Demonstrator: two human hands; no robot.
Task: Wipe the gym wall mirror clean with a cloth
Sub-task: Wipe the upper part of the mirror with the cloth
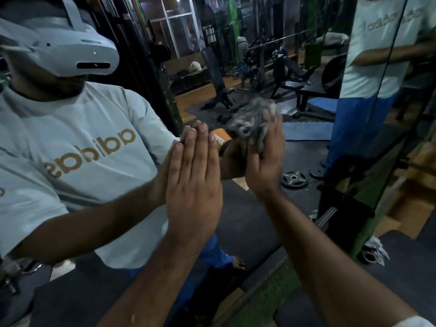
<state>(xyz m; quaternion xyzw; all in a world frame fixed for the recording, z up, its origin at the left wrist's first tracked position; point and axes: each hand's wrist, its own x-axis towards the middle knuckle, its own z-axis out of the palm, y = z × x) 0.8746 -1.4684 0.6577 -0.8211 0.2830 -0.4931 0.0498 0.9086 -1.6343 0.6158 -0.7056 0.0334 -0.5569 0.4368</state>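
Glass fills my view: the mirror (236, 208) reflects a person in a pale shirt with a white headset. Moving right, my left hand (193, 175) lies flat against the mirror, fingers straight and pressed together, meeting its own reflection. Just beside it, my right hand (266, 159) presses a crumpled grey cloth (252, 123) to the glass, fingers extended over it with the wad bunched under the palm. Further right, reflected weight benches (302, 90) and a weight plate (294, 179) lying on the dark floor
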